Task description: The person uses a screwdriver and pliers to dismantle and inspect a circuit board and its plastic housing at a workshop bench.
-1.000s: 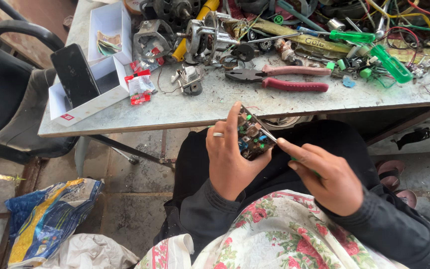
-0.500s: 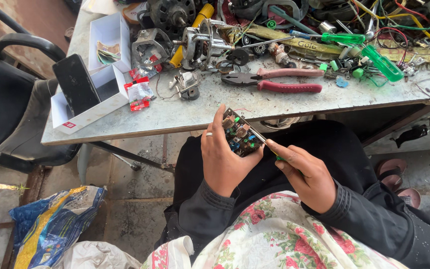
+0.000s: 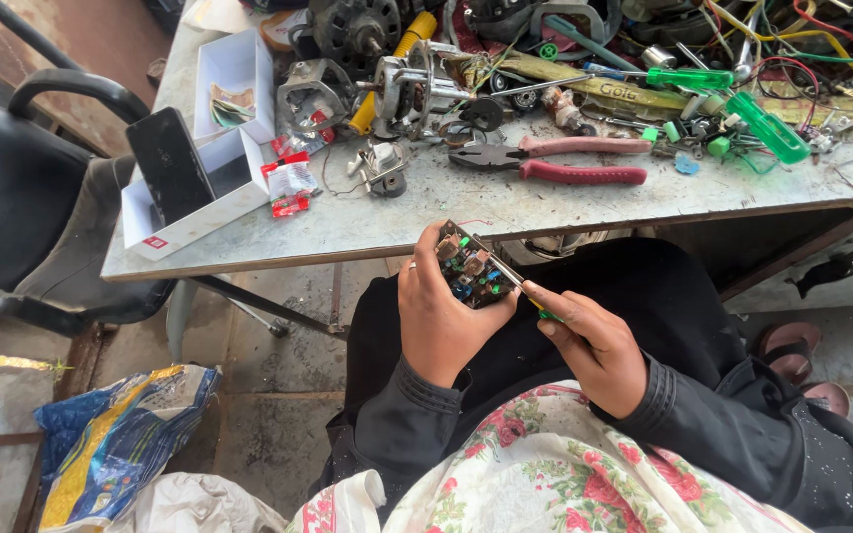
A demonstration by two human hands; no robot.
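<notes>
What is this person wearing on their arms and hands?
Both arms are in long, dark, near-black sleeves that reach the wrists. The left hand and right hand are bare, with no gloves. A thin ring shows on a left finger.

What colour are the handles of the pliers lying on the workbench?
Red, or a pinkish red; the pliers show best in the head view, the only one here.

I see my left hand (image 3: 438,318) raised palm-up with fingers (image 3: 426,247) curled closed, while my right hand (image 3: 592,347) (dark-sleeved, like the left) pinches shut beside it, both forearms angled inward over my lap.
</notes>
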